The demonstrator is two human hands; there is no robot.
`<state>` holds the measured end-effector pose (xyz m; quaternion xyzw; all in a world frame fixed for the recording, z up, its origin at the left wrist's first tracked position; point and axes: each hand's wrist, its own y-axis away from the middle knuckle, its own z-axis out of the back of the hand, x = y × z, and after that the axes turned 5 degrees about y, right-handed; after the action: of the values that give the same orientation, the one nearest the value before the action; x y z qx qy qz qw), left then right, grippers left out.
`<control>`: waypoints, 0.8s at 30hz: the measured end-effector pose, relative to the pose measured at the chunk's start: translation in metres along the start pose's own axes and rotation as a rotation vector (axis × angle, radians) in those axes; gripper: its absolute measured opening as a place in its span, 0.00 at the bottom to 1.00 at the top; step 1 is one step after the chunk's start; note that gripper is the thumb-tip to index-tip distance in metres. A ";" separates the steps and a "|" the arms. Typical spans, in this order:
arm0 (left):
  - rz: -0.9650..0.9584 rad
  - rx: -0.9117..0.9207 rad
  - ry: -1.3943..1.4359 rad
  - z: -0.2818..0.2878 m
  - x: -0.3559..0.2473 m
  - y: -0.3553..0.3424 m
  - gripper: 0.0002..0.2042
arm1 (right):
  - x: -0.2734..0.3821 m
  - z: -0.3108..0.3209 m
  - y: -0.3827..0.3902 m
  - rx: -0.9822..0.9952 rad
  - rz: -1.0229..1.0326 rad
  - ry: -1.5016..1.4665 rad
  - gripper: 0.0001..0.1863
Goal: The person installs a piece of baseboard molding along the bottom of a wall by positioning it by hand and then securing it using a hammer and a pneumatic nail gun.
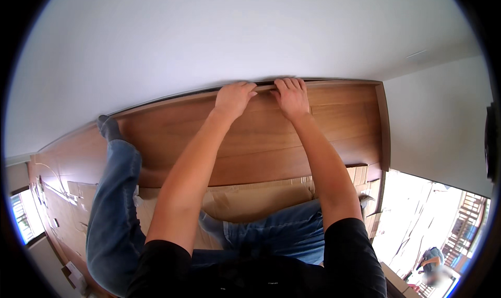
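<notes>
Nearest to the camera is the black shirt [261, 277] of the person who sits on the floor. From the left, there is first a bent leg in blue jeans [119, 178], whose grey sock [108, 127] reaches the foot of the white wall [261, 32]. Next comes the left hand [236, 98], with its fingers curled over the upper edge of a brown strip [265, 88] and its thumb toward the right. The strip lies along the base of the wall, over the wooden floor [261, 131]; its long axis goes from left to right, with the right end toward the corner. Just beside, the right hand [293, 95] has its fingers likewise bent over the edge, little open, thumb on the near side. I judge the work to be partly done: the strip is in its place by the wall, but a dark gap behind it, around the hands and leftward, is left to close. Farther right the gap looks thinner, and a side strip [384, 126] already stands along the adjoining wall.
</notes>
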<state>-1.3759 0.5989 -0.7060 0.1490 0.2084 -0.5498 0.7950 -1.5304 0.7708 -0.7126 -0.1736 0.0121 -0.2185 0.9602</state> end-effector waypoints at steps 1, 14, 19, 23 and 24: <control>-0.022 -0.030 0.013 0.001 0.003 -0.001 0.15 | -0.002 -0.002 -0.002 0.060 0.017 0.004 0.13; 0.021 -0.110 0.025 -0.010 -0.002 0.004 0.13 | -0.008 -0.008 -0.008 0.307 0.035 0.025 0.16; 0.049 -0.057 -0.012 -0.007 -0.005 0.002 0.15 | -0.009 -0.008 -0.009 0.309 0.018 0.018 0.16; 0.028 -0.075 -0.018 -0.009 -0.001 0.003 0.16 | -0.007 -0.010 -0.006 0.217 0.055 -0.017 0.14; 0.030 -0.075 -0.017 -0.007 -0.003 0.003 0.16 | -0.008 -0.009 -0.005 0.215 0.049 -0.021 0.14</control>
<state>-1.3753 0.6059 -0.7109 0.1176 0.2198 -0.5311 0.8098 -1.5404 0.7664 -0.7201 -0.0717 -0.0171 -0.1931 0.9784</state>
